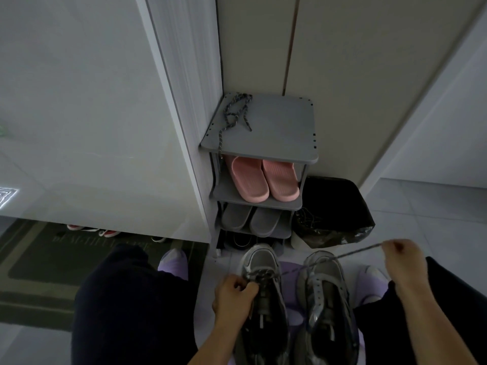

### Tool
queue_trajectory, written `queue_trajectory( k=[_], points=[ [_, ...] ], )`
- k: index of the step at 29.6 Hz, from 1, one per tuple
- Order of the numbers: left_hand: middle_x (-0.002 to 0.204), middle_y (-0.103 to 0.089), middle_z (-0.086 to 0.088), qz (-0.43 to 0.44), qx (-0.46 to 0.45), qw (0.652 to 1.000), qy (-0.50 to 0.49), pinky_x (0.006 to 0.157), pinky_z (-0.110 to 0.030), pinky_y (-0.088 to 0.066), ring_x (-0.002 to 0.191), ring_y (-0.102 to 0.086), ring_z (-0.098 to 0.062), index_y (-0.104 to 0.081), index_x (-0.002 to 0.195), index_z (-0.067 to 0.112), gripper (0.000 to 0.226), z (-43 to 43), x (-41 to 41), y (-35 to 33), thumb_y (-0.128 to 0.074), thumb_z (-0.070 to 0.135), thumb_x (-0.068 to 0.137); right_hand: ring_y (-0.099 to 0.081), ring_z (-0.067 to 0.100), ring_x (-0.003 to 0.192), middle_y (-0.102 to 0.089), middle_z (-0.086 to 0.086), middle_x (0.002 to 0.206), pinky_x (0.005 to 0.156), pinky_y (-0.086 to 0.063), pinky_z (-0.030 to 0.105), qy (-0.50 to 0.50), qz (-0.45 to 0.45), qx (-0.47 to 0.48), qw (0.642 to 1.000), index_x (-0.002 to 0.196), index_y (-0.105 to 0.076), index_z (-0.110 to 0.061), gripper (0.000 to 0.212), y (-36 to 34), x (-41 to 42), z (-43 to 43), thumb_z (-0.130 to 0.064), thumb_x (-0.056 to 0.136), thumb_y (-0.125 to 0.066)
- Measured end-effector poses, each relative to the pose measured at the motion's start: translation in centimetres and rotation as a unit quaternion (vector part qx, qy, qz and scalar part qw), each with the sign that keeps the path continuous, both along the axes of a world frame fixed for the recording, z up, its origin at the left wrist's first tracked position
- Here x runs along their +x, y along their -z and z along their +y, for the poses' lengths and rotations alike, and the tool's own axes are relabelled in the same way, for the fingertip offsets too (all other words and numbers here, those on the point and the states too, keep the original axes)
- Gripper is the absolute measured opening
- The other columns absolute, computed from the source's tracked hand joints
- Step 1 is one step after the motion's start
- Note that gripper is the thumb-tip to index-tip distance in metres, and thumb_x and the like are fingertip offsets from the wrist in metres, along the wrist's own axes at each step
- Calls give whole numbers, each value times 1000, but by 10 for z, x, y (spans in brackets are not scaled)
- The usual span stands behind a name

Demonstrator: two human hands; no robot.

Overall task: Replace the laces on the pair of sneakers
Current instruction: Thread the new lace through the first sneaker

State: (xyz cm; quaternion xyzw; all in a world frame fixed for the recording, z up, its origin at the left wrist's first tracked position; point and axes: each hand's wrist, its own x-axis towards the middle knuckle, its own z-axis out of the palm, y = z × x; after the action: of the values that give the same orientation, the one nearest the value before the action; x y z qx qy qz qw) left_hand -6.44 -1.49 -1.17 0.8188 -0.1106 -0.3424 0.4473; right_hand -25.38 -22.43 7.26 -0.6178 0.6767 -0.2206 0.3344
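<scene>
The left hand (233,292) rests on the left sneaker (259,262), and its grip is closed, with the fingers pinching the lacing near the front eyelets. Behind it a grey shoe rack (276,127) carries a second lace (234,114) on its top shelf and pink slippers (263,180) below. Both sneakers stand side by side on the floor. A speckled lace (353,252) runs tight from the left sneaker over the right sneaker (325,272) to the right hand (400,252), whose closed grip pinches its end.

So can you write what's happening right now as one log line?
left hand: pinches lace at left sneaker | right hand: holds lace taut | spare lace: on rack
</scene>
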Motion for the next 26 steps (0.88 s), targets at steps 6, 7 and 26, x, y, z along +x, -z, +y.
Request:
queue_trajectory(
  k=[6, 7, 26],
  points=[
    [68, -51, -1, -10, -6, 998, 65, 63, -30, -40, 63, -49, -15, -46, 58, 21, 26, -2, 1, -7, -60, 41, 53, -47, 28, 116, -47, 12, 125, 89, -42, 35, -239, 284, -46, 928, 119, -51, -12, 40, 23, 32, 45, -36, 87, -56],
    [69, -49, -1, -16, -1, 997, 80, 62, -28, -39, 63, -49, -15, -45, 56, 21, 28, -2, 3, -6, -61, 44, 52, -44, 23, 121, -44, 6, 130, 96, -40, 32, -292, 231, -88, 924, 125, -50, -17, 41, 23, 46, 59, -33, 88, -56],
    [56, -47, 3, 101, -66, 981, 152, 53, -15, -37, 55, -44, -8, -48, 63, 14, 26, 2, 29, -32, -68, 9, 80, -57, 17, 84, -53, 1, 94, 63, -39, 27, -420, 289, 35, 860, 68, -49, -17, 35, 8, 34, 56, -44, 89, -50]
  ],
)
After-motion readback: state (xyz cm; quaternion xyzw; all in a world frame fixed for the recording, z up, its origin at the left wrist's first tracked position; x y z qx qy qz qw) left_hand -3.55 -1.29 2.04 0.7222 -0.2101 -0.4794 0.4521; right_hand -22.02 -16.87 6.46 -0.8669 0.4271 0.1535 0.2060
